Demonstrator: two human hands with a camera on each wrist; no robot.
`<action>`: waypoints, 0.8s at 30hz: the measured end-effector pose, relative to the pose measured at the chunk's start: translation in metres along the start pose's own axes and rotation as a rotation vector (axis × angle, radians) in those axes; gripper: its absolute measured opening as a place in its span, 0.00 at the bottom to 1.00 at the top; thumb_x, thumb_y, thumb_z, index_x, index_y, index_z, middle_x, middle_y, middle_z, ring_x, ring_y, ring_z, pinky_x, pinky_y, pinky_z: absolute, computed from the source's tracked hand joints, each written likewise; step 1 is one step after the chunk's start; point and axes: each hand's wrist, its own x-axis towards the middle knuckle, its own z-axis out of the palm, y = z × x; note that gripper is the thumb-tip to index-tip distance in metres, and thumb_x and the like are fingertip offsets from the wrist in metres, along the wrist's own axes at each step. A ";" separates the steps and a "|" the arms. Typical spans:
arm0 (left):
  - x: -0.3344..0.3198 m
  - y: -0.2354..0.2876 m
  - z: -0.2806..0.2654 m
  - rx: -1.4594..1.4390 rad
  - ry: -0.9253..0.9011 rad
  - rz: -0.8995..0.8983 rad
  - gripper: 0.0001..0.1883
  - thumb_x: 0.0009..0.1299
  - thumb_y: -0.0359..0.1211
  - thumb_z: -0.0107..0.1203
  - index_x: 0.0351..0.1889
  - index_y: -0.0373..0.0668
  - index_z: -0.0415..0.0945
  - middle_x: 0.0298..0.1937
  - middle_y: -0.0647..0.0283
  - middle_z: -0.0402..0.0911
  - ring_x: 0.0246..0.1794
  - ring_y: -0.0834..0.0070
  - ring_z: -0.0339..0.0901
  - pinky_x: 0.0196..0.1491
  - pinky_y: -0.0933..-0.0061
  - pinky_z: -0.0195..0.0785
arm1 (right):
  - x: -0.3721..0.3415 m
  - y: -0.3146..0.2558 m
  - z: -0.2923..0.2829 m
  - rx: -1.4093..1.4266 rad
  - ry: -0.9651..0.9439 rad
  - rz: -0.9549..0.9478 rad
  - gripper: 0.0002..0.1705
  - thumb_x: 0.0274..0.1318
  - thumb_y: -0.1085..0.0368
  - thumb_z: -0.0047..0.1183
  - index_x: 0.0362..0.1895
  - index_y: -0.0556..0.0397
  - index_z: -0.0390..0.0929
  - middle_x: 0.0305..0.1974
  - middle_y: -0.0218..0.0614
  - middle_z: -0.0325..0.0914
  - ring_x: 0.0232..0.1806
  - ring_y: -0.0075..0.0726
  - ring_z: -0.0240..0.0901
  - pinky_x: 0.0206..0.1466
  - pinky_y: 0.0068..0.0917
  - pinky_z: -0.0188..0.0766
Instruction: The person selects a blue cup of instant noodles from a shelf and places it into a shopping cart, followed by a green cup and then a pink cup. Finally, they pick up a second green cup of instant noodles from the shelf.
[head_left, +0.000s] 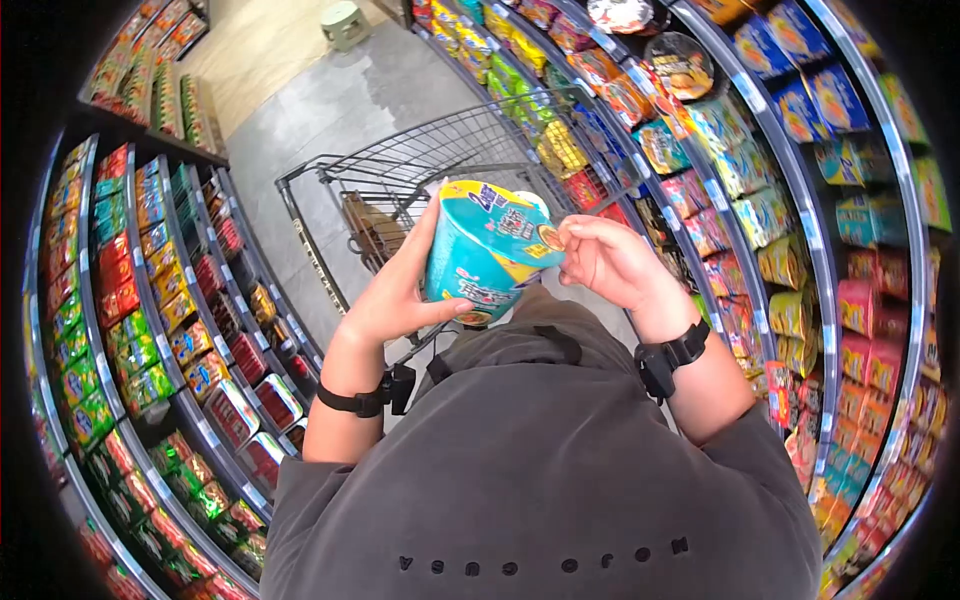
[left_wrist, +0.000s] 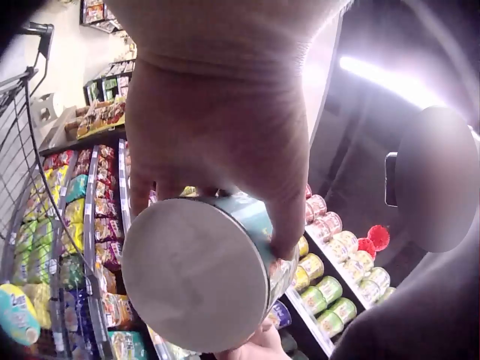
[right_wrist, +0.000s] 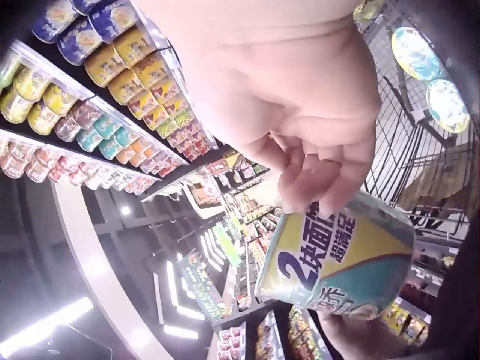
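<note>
A teal and yellow noodle cup (head_left: 478, 262) is held up in front of the body, tilted, with its printed lid partly toward the head camera. My left hand (head_left: 398, 292) grips its side, thumb along the near wall. In the left wrist view the pale round base of the cup (left_wrist: 196, 276) faces the camera below the left hand (left_wrist: 217, 127). My right hand (head_left: 618, 262) has its fingertips bent at the lid's edge. In the right wrist view the curled fingers of the right hand (right_wrist: 300, 112) touch the cup's edge (right_wrist: 341, 262).
A wire shopping cart (head_left: 440, 140) stands just ahead, with a brown item (head_left: 375, 225) in it. Shelves of packaged noodles (head_left: 790, 260) rise on the right, and more racks of packets (head_left: 150, 290) line the left. Grey floor (head_left: 350, 85) stretches beyond the cart toward a small stool (head_left: 345, 25).
</note>
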 end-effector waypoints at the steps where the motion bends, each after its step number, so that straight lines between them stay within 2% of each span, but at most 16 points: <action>1: 0.002 0.003 0.005 -0.119 -0.003 -0.035 0.67 0.58 0.41 0.77 0.84 0.32 0.35 0.85 0.41 0.48 0.86 0.55 0.48 0.82 0.61 0.43 | -0.007 0.002 0.004 0.009 -0.016 -0.017 0.14 0.75 0.59 0.49 0.45 0.57 0.81 0.36 0.39 0.85 0.35 0.36 0.83 0.47 0.37 0.80; 3: 0.009 0.014 0.009 -0.267 -0.044 -0.111 0.71 0.58 0.42 0.78 0.84 0.32 0.30 0.84 0.43 0.49 0.84 0.60 0.49 0.81 0.63 0.44 | -0.022 0.007 0.006 0.032 0.001 -0.056 0.14 0.75 0.60 0.48 0.45 0.56 0.82 0.36 0.39 0.86 0.35 0.36 0.83 0.47 0.37 0.81; 8: 0.026 0.027 0.032 -0.329 -0.151 -0.099 0.74 0.57 0.40 0.79 0.84 0.32 0.24 0.82 0.45 0.54 0.81 0.62 0.55 0.80 0.64 0.48 | -0.057 0.012 0.001 0.074 0.008 -0.165 0.13 0.75 0.61 0.48 0.46 0.56 0.81 0.36 0.39 0.85 0.37 0.37 0.84 0.49 0.37 0.81; 10: 0.040 0.036 0.041 -0.371 -0.161 -0.075 0.74 0.56 0.40 0.79 0.83 0.33 0.23 0.82 0.45 0.55 0.81 0.61 0.56 0.80 0.64 0.49 | -0.071 0.010 -0.005 0.019 -0.033 -0.240 0.13 0.75 0.61 0.48 0.53 0.55 0.79 0.41 0.38 0.84 0.42 0.37 0.84 0.52 0.36 0.80; 11: 0.048 0.041 0.047 -0.360 -0.176 -0.067 0.74 0.56 0.40 0.79 0.83 0.33 0.23 0.82 0.45 0.55 0.81 0.61 0.56 0.80 0.64 0.49 | -0.079 0.008 -0.006 0.023 -0.034 -0.260 0.13 0.75 0.61 0.48 0.53 0.55 0.79 0.41 0.38 0.84 0.42 0.37 0.84 0.52 0.36 0.80; 13: 0.063 0.049 0.061 -0.383 -0.165 -0.053 0.76 0.55 0.39 0.79 0.83 0.34 0.21 0.82 0.44 0.54 0.81 0.61 0.56 0.79 0.63 0.50 | -0.100 0.000 -0.005 -0.076 0.069 -0.302 0.23 0.73 0.60 0.50 0.67 0.55 0.70 0.46 0.38 0.84 0.49 0.38 0.83 0.55 0.36 0.77; 14: 0.072 0.054 0.069 -0.374 -0.182 -0.046 0.76 0.55 0.39 0.79 0.83 0.34 0.21 0.82 0.44 0.54 0.81 0.61 0.56 0.79 0.63 0.50 | -0.109 -0.003 -0.006 -0.071 0.071 -0.321 0.23 0.73 0.60 0.50 0.67 0.55 0.70 0.46 0.38 0.84 0.49 0.38 0.83 0.55 0.36 0.77; 16: 0.091 0.066 0.088 -0.387 -0.146 -0.064 0.77 0.54 0.41 0.80 0.85 0.39 0.21 0.83 0.47 0.51 0.82 0.61 0.53 0.80 0.62 0.48 | -0.130 -0.012 -0.013 -0.116 0.108 -0.418 0.32 0.73 0.60 0.51 0.75 0.56 0.62 0.55 0.41 0.80 0.55 0.38 0.80 0.60 0.37 0.74; 17: 0.101 0.064 0.098 -0.377 -0.140 -0.057 0.78 0.53 0.41 0.81 0.85 0.41 0.21 0.83 0.47 0.51 0.82 0.60 0.54 0.80 0.61 0.48 | -0.142 -0.015 -0.026 -0.127 0.065 -0.450 0.35 0.73 0.59 0.51 0.78 0.55 0.58 0.60 0.44 0.78 0.59 0.40 0.77 0.62 0.38 0.72; 20: 0.134 0.081 0.131 -0.367 -0.144 0.007 0.78 0.53 0.38 0.80 0.84 0.39 0.20 0.82 0.42 0.51 0.81 0.58 0.54 0.79 0.59 0.52 | -0.181 -0.019 -0.044 -0.100 0.107 -0.567 0.35 0.75 0.59 0.49 0.80 0.54 0.54 0.56 0.46 0.79 0.62 0.45 0.76 0.67 0.42 0.70; 21: 0.146 0.093 0.142 -0.369 -0.162 0.025 0.77 0.53 0.39 0.80 0.85 0.42 0.20 0.83 0.42 0.49 0.82 0.57 0.53 0.80 0.57 0.50 | -0.193 -0.017 -0.059 -0.117 0.091 -0.579 0.38 0.76 0.57 0.49 0.82 0.53 0.51 0.63 0.50 0.76 0.67 0.48 0.72 0.71 0.45 0.67; 22: 0.158 0.099 0.154 -0.364 -0.193 0.047 0.77 0.53 0.39 0.80 0.85 0.42 0.20 0.83 0.42 0.49 0.82 0.57 0.53 0.80 0.57 0.50 | -0.208 -0.017 -0.068 -0.118 0.106 -0.614 0.38 0.76 0.57 0.49 0.82 0.53 0.51 0.63 0.50 0.76 0.67 0.48 0.72 0.71 0.45 0.67; 24: 0.186 0.099 0.177 -0.260 -0.251 0.194 0.76 0.55 0.41 0.79 0.85 0.45 0.20 0.85 0.44 0.47 0.83 0.50 0.52 0.81 0.55 0.44 | -0.237 -0.015 -0.080 -0.217 0.239 -0.574 0.47 0.71 0.48 0.55 0.84 0.52 0.48 0.73 0.50 0.66 0.76 0.49 0.63 0.75 0.48 0.63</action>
